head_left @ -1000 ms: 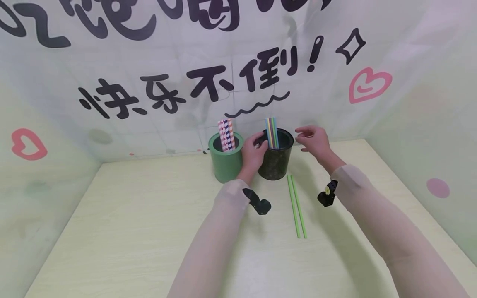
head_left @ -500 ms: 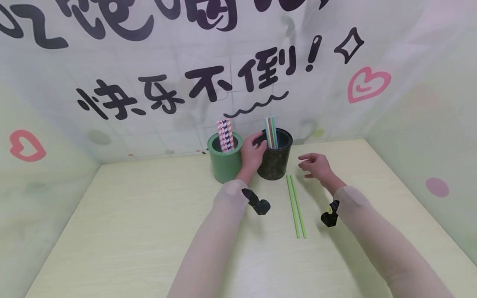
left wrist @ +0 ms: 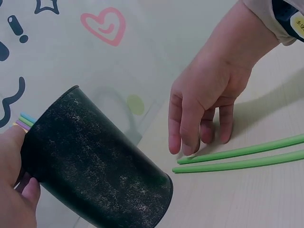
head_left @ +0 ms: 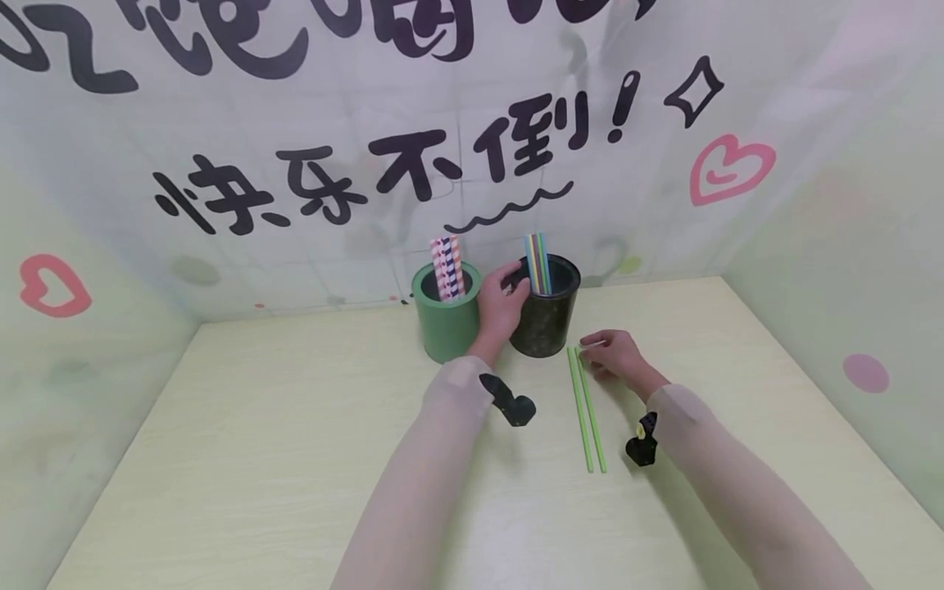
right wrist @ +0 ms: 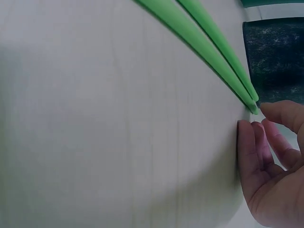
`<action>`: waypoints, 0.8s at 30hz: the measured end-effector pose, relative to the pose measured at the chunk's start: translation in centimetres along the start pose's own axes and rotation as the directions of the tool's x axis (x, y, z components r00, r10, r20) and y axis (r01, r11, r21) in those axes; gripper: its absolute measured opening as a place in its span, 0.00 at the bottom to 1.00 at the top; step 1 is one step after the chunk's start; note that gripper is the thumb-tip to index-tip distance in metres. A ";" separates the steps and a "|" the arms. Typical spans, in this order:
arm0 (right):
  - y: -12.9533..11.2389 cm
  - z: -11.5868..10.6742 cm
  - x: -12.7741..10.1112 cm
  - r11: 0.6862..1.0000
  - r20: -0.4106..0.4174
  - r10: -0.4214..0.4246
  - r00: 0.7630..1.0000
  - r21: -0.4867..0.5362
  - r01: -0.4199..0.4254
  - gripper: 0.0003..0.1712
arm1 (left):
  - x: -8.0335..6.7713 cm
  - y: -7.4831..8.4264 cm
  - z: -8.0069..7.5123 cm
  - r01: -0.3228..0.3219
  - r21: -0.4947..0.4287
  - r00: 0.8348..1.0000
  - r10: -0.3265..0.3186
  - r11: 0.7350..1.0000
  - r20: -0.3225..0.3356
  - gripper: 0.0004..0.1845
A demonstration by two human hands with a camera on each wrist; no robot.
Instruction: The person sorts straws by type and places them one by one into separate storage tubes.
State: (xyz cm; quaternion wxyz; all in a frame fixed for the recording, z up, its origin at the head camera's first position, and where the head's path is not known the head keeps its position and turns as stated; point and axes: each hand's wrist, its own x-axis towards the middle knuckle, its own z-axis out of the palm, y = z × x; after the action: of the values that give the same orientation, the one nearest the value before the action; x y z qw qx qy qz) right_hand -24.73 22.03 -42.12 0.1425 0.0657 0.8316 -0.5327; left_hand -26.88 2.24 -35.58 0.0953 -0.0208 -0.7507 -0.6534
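A black cup (head_left: 544, 324) stands on the table with several coloured straws (head_left: 537, 264) leaning in it. My left hand (head_left: 504, 297) grips this cup at its left side near the rim, thumb toward me. To the right of its base lie two green straws (head_left: 586, 410), side by side and pointing toward me. My right hand (head_left: 614, 357) hovers low at their far ends, fingers bent downward and apart. In the left wrist view its fingertips (left wrist: 188, 148) are right at the straw tips, and in the right wrist view the thumb (right wrist: 278, 111) is beside them.
A green cup (head_left: 448, 332) holding patterned paper straws (head_left: 448, 269) stands just left of the black one, close to my left hand. Behind both cups rises a printed white backdrop (head_left: 295, 106). The pale wooden table (head_left: 258, 442) reaches to side walls left and right.
My right hand has come down from beside the black cup's rim and moved slightly left to the far ends of the green straws. The left hand stays on the cup.
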 end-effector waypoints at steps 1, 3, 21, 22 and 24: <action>0.0 0.1 0.1 1.000 0.004 -0.005 1.000 0.004 0.005 0.20 | 0.0 0.0 0.0 -0.002 0.001 1.000 0.002 1.000 0.000 0.19; 0.1 0.2 0.2 1.000 0.004 -0.008 1.000 0.009 0.007 0.20 | 0.0 0.1 0.0 -0.005 0.002 1.000 0.005 1.000 0.000 0.19; -0.1 0.3 0.1 0.998 0.015 -0.011 1.000 -0.054 0.011 0.21 | 0.0 -0.2 0.1 -0.001 0.031 1.000 0.001 1.000 0.000 0.19; -0.1 0.3 0.2 0.999 0.010 -0.008 1.000 -0.053 0.009 0.20 | 0.0 -0.2 0.0 0.001 0.032 1.000 -0.001 0.999 0.002 0.19; -0.1 0.3 0.2 0.999 0.015 -0.013 1.000 -0.045 0.014 0.20 | 0.0 -0.2 0.0 0.001 0.031 1.000 -0.001 1.000 0.004 0.19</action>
State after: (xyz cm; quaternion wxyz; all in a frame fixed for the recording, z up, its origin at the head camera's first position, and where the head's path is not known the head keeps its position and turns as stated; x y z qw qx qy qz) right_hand -24.88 21.74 -42.21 0.1465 0.0531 0.8427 -0.5153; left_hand -26.88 2.24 -35.76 0.0939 -0.0201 -0.7608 -0.6419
